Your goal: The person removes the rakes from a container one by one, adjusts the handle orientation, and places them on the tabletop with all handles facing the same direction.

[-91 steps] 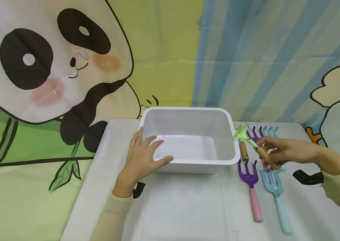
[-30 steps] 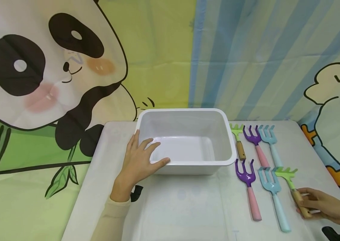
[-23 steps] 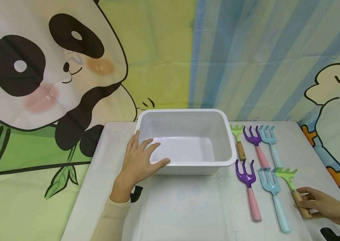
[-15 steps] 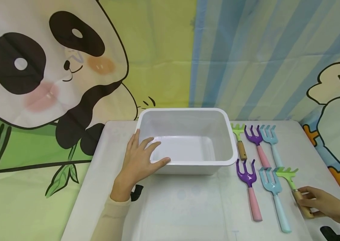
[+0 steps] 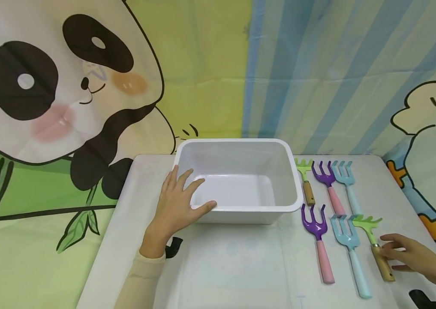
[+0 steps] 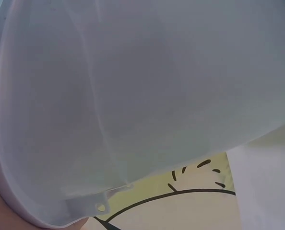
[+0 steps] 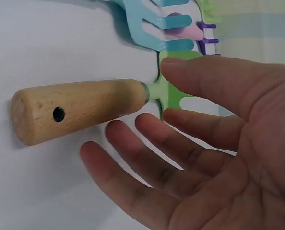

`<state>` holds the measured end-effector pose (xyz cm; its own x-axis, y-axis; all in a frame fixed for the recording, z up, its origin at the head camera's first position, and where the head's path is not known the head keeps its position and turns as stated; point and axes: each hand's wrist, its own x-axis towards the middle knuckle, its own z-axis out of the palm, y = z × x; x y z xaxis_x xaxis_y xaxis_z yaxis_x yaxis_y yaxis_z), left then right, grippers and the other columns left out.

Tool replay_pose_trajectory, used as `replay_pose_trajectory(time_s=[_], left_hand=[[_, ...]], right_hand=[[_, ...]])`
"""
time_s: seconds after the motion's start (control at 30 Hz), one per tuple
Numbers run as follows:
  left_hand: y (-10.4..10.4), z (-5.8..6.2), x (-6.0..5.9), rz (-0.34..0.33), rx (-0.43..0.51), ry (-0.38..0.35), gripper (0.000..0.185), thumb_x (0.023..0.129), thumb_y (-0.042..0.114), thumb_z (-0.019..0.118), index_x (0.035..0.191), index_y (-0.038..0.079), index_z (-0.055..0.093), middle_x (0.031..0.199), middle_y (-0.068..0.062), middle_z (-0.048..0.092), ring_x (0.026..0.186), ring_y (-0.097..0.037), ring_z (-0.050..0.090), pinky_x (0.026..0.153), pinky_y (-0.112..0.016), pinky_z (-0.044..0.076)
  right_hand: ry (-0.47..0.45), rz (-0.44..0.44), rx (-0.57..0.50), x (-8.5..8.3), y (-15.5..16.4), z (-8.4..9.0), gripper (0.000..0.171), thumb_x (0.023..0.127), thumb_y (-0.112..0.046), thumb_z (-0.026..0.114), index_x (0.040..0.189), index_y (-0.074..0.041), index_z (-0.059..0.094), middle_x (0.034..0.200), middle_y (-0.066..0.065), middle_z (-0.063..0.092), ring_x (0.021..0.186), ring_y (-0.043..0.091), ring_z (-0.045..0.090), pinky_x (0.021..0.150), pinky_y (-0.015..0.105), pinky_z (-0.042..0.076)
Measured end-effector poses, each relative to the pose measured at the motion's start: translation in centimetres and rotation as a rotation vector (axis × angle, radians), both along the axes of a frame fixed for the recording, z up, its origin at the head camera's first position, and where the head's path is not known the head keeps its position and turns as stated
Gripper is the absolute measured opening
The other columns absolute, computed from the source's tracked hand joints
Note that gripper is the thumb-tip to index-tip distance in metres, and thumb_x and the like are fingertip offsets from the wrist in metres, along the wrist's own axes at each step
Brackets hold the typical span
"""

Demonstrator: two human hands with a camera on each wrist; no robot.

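In the head view my left hand point(image 5: 173, 206), fingers spread, rests on the left front of a white plastic tub point(image 5: 241, 209). The left wrist view is filled by the tub's outer wall point(image 6: 147, 96). Beside a small green hand rake with a wooden handle point(image 5: 383, 264), lying on the white table, is my right hand point(image 5: 414, 257). In the right wrist view its fingers are apart and off the wooden handle point(image 7: 80, 105). Left of that rake lie a light blue hand fork point(image 5: 359, 274) and a purple fork with a pink handle point(image 5: 324, 262).
Behind them, along the tub's right side, lie another green rake point(image 5: 308, 192), another purple fork point(image 5: 335, 200) and another light blue fork point(image 5: 352, 198). A printed cloth with a panda point(image 5: 98, 128) hangs behind the white table point(image 5: 233, 266).
The right hand carried the green rake from beside the tub to the front right, laid it down, and has now let go of its handle. The left hand stays at the tub.
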<state>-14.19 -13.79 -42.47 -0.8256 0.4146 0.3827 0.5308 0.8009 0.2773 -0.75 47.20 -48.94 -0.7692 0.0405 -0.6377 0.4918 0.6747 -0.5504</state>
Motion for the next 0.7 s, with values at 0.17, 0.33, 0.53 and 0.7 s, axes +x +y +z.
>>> replay_pose_trajectory(time_s=[0.17,0.33,0.53,0.7], left_hand=[[-0.4,0.1,0.1,-0.001,0.024,0.002,0.077,0.085,0.076,0.056,0.132,0.016,0.065,0.143,-0.014,0.052,0.145,-0.048,0.02,0.118,-0.054,0.011],[-0.7,0.5,0.3,0.001,0.039,-0.019,0.074,0.086,0.072,0.058,0.131,0.013,0.065,0.14,-0.014,0.054,0.144,-0.048,0.023,0.118,-0.055,0.012],[-1.3,0.9,0.3,0.005,0.078,0.01,0.071,0.087,0.065,0.063,0.13,0.009,0.065,0.138,-0.017,0.056,0.143,-0.047,0.027,0.119,-0.052,0.013],[-2.5,0.8,1.0,0.026,0.144,0.073,0.066,0.087,0.055,0.07,0.127,0.003,0.065,0.131,-0.017,0.061,0.139,-0.044,0.036,0.12,-0.045,0.015]], right_hand=[[0.108,0.049,0.005,-0.9,-0.6,0.8,0.067,0.102,-0.028,0.06,0.136,0.022,0.03,0.113,0.027,0.058,0.098,0.039,0.064,0.078,0.047,0.058],[0.199,0.081,-0.011,-2.4,-2.3,1.7,0.058,0.106,-0.025,0.054,0.138,0.019,0.034,0.116,0.027,0.059,0.099,0.036,0.065,0.077,0.043,0.059],[0.317,0.115,-0.043,-3.1,-4.6,2.7,0.053,0.105,-0.026,0.054,0.14,0.011,0.04,0.114,0.022,0.06,0.096,0.032,0.067,0.076,0.038,0.059],[0.406,0.132,-0.073,-3.9,-6.8,3.1,0.051,0.105,-0.026,0.056,0.139,0.009,0.044,0.113,0.022,0.06,0.091,0.028,0.068,0.075,0.036,0.059]])
